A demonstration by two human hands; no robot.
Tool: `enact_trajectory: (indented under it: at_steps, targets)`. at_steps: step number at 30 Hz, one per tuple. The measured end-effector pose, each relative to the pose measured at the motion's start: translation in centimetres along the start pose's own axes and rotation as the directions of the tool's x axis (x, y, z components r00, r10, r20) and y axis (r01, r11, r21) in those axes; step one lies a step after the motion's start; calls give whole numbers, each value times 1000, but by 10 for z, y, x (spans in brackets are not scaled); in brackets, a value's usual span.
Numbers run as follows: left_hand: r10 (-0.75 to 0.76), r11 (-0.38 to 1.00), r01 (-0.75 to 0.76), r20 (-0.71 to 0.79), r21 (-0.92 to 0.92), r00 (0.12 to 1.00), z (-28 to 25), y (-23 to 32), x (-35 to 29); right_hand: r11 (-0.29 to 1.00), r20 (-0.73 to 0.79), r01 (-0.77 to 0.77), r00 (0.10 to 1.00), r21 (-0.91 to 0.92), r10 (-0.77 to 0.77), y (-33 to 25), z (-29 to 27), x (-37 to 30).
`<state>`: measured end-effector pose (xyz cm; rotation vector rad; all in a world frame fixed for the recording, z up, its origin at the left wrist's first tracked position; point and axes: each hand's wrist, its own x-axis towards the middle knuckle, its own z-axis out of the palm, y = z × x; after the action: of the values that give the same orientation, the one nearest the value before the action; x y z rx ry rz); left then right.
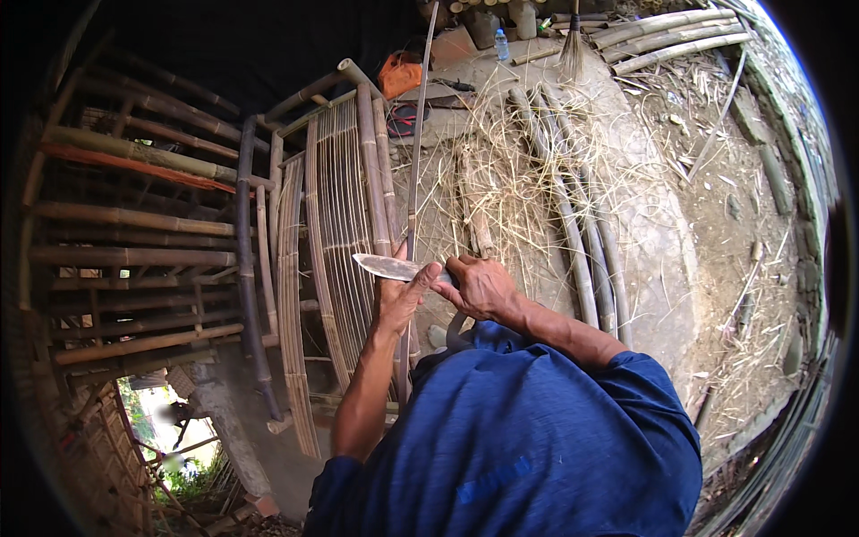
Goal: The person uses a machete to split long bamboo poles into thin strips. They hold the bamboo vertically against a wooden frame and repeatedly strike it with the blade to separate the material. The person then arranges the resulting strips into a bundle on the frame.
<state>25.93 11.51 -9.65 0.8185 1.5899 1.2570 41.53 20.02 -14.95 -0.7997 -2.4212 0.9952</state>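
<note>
Mid-frame, right hand (488,288) clenches a pointed grey metal knife (386,267); left hand (395,305), fingers partly hidden, curls round a long brown bamboo strip (418,152).

Concrete floor (660,277) carried long bamboo poles (570,242), tangled pale shavings (510,183) partly over them, short log (474,201), upright plastic bottle (501,46).

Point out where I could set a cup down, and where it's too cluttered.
Barest is the near stretch of pale concrete, between the long poles on its left and the littered dirt on its right. Tangled shavings crowd over and left of the poles, around the short log; the knife and bamboo strip are further left.
</note>
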Motion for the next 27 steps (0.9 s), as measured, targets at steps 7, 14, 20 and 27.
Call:
enact_trajectory:
  at_steps: [7,14,20,27]
  targets:
    - [96,985,-107,80,139,992,5,21,-6,986,-9,-167,986,-4,167,22,-11,31]
    - [144,941,-162,81,298,986,-3,11,-36,960,-113,-279,955,-33,274,40,-37,65]
    - [138,924,-164,98,345,986,-17,26,-83,957,-170,-290,944,-25,282,72,-59,94]
    - [-77,935,36,105,353,991,-44,31,-166,912,-314,-404,858,75,406,146,-140,145]
